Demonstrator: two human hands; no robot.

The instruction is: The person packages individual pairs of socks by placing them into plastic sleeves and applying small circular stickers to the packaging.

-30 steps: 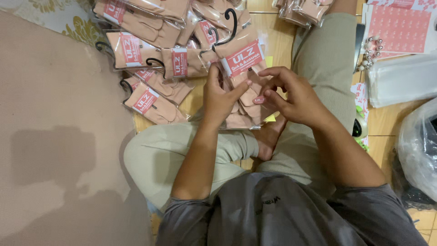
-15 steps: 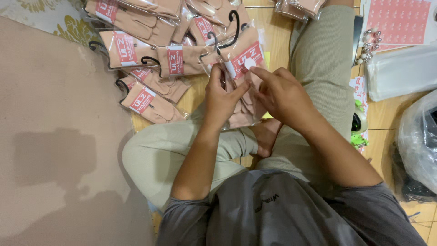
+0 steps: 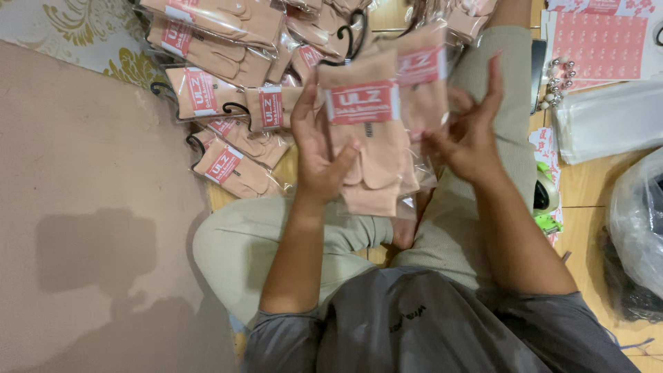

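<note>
Head view, person seated cross-legged on wooden floor (image 3: 594, 186). L hand (image 3: 319, 153) closed around a clear packet of peach-coloured socks (image 3: 366, 145) w/ red label band, thumb across its front, fingers behind; packet held upright above the lap. R hand (image 3: 469, 135) just beside the packet's right edge, fingers spread open, tips at the plastic; whether it grips, cannot tell. Pile of like sock packets (image 3: 228, 97) on floor ahead, toward far-left edge. Pink sticker sheet (image 3: 597, 45) at far-right corner.

A clear sock packet (image 3: 369, 138) with a red band label (image 3: 362, 101) is sitting raised at centre. Similar packets (image 3: 228, 97) are lying piled left of it. A pink sticker sheet (image 3: 597, 45) is lying to its right.
</note>
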